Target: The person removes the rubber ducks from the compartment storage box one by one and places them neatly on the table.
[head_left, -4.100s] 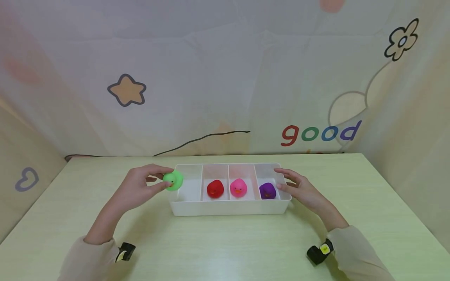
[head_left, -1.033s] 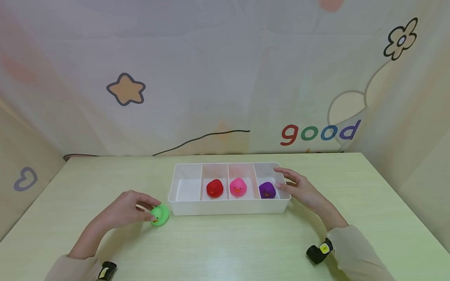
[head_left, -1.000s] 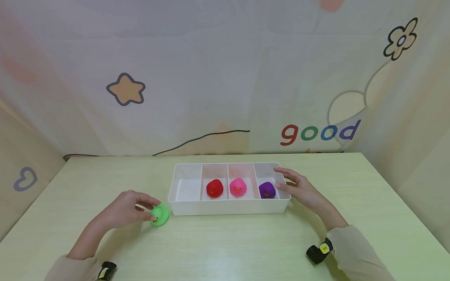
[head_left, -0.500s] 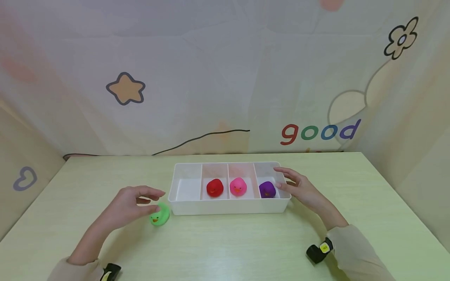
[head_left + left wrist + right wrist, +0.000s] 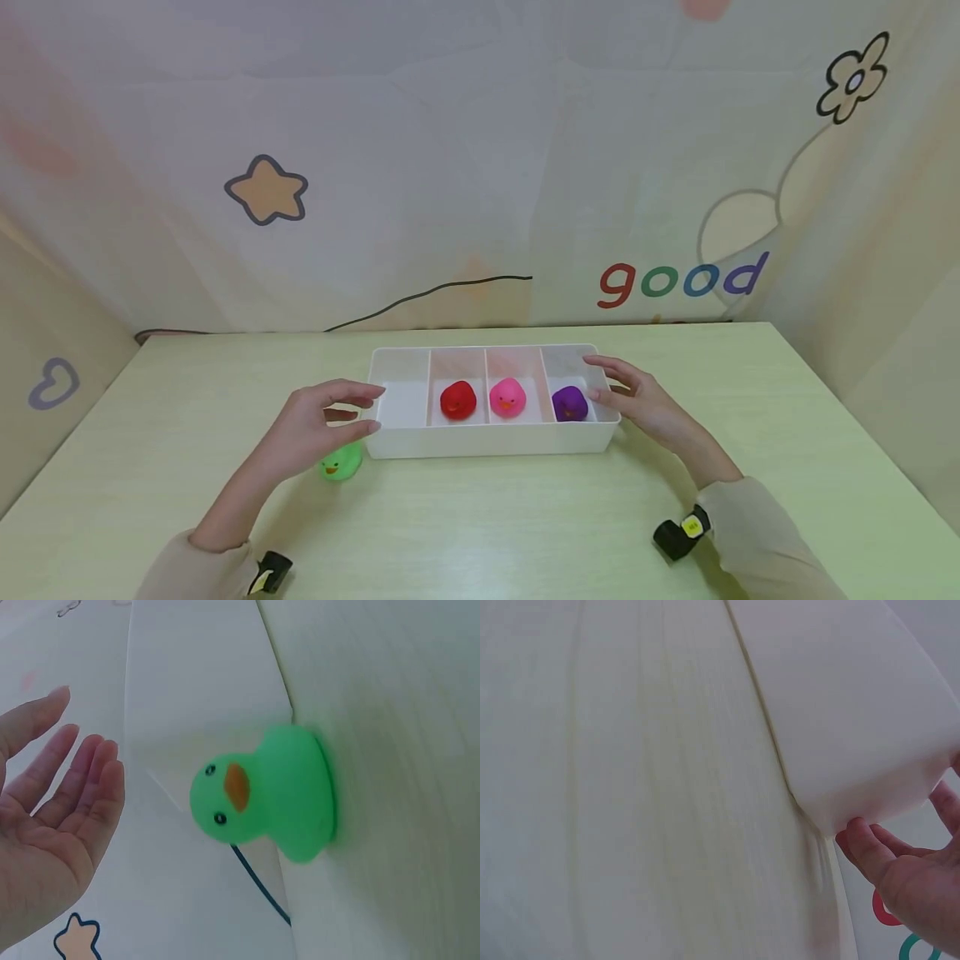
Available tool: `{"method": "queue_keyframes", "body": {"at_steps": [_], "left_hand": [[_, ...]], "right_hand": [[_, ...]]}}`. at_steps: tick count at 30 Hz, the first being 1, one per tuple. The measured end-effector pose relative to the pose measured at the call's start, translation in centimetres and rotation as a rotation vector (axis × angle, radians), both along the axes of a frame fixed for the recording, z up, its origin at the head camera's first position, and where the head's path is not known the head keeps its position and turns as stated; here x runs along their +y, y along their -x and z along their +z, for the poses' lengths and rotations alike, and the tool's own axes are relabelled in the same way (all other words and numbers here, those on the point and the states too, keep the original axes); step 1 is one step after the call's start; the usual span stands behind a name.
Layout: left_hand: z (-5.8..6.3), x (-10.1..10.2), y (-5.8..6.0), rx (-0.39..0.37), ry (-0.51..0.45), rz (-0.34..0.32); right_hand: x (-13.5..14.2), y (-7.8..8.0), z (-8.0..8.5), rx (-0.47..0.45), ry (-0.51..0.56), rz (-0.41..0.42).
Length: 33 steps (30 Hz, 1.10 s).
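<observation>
A white divided box [image 5: 487,442] stands on the table, with a red rubber duck [image 5: 458,401], a pink duck [image 5: 507,398] and a purple duck [image 5: 570,404] each in a compartment of its own. The leftmost compartment holds nothing. On the table by the box's front left corner stands a green duck [image 5: 296,795], its head partly behind my left hand [image 5: 318,429] in the head view. That hand holds nothing; its thumb and fingers are apart, fingertips overlapping the box's left end. My right hand [image 5: 648,408] grips the right end, fingertips [image 5: 859,829] against the outer wall.
The pale table [image 5: 480,525] meets a printed cloth backdrop [image 5: 450,167] just behind the box. Cloth also hangs along both sides. A black camera [image 5: 678,537] sits on the right wrist and another camera [image 5: 270,571] on the left.
My left hand lowered the green duck from the box's left end to the table, let go of it, then moved up and right to that end. The right hand stayed put.
</observation>
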<state>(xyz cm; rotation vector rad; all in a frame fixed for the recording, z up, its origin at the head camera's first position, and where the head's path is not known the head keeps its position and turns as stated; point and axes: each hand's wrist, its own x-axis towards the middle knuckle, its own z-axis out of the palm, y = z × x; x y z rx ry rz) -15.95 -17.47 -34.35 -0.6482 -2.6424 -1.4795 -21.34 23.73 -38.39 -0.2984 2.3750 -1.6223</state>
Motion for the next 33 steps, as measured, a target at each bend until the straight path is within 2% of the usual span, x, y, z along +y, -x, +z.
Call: {"method": "queue_keyframes", "body": {"at_steps": [7,13,18,25,33], "left_hand": [[-0.5,1.8,0.9,-0.044,-0.079,-0.036],[-1.0,3.2,1.8,-0.072,-0.065,-0.035],[-1.1,4.2,2.5,-0.073,-0.048,-0.028],[-1.3,5.4,3.4,-0.077,-0.067,-0.049],[-1.1,6.5,4.1,-0.089,-0.046,-0.065]], "right_hand": [[-0.1,-0.2,0.3,0.014,0.007,0.008],[-0.1,-0.3,0.4,0.006,-0.002,0.003],[-0.1,-0.3,0.3,0.013,0.002,0.003],[-0.2,-0.2,0.3,0.018,0.010,0.004],[-0.2,-0.2,0.3,0.015,0.007,0.002]]}}
